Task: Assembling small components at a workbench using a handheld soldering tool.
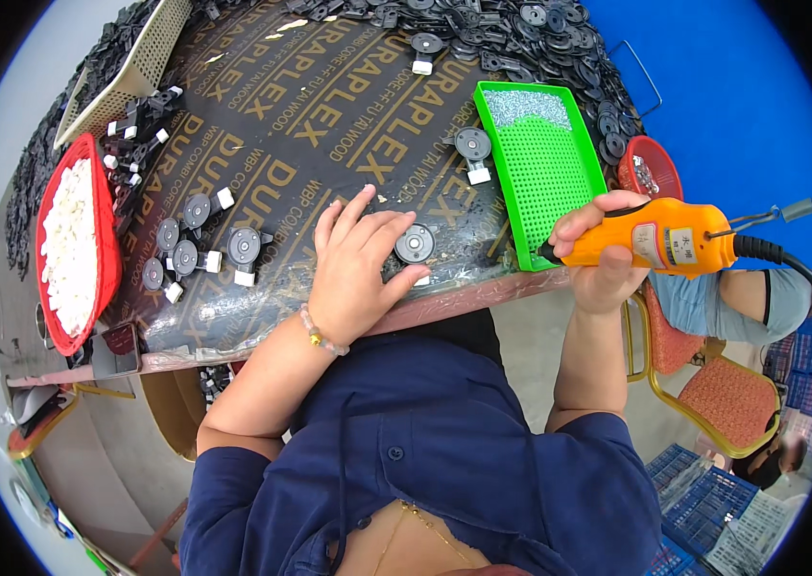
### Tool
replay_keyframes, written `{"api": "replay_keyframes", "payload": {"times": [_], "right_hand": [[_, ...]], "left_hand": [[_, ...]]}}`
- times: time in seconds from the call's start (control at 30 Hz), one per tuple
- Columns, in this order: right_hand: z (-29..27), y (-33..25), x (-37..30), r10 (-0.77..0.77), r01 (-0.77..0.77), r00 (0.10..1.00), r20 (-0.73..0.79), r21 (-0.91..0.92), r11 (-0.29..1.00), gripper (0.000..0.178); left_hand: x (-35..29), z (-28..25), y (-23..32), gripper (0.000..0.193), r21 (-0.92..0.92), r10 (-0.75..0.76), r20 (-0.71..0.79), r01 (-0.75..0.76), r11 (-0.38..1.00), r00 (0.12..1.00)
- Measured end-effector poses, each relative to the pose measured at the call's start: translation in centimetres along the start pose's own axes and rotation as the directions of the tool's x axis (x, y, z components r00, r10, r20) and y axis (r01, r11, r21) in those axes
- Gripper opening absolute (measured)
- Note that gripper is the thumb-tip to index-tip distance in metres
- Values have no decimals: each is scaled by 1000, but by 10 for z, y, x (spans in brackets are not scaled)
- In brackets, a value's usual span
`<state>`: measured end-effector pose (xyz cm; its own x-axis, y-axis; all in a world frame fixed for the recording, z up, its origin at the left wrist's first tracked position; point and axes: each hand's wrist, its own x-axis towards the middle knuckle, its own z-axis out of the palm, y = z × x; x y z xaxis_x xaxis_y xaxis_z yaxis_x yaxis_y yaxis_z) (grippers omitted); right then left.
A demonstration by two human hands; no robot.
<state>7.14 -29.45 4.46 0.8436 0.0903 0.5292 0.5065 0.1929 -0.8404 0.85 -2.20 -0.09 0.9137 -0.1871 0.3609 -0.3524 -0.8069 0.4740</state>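
My left hand [353,259] rests on the dark tabletop, fingers spread, its index finger and thumb bracketing a black round wheel-like part [416,244]. The thumb lies at the part's near side and hides some of it. In my right hand [608,254] is an orange electric screwdriver [660,238], its dark tip pointing left at the near edge of the green tray [512,182]. Small silvery screws [528,108] are heaped at the tray's far end. Another wheel part with a white block [472,144] lies left of the tray.
Several wheel parts [197,210] lie left of my hand, by a red basket [107,240] of white pieces. A beige basket [142,72] and heaped black parts [531,34] line the far side. A red bowl [663,158] stands right; the screwdriver's cable [800,269] trails right.
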Motion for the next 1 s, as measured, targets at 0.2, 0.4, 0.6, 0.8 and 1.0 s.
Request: {"api": "replay_keyframes", "payload": {"times": [0.2,0.4,0.6,0.8,1.0], "right_hand": [[0,-12,6,-39,39,999,-37,-23,999,70],[31,-33,18,-309,263,935,172,245,933,79],[86,-14,14,-213,97,940,266,390,916,78],[99,2,24,-231,79,926,299,445,892,78],[104,6,22,-213,79,931,295,408,909,78]], "left_hand": [[-1,-1,1,60,-13,-2,-24,2,1000,1000],[0,-5,1,53,-75,56,-64,-60,995,996],[0,-7,-1,30,-223,76,-85,-93,970,993],[-2,-6,-8,15,-235,18,-156,-55,970,988],[0,-6,-5,17,-69,60,-207,-76,995,977]]}}
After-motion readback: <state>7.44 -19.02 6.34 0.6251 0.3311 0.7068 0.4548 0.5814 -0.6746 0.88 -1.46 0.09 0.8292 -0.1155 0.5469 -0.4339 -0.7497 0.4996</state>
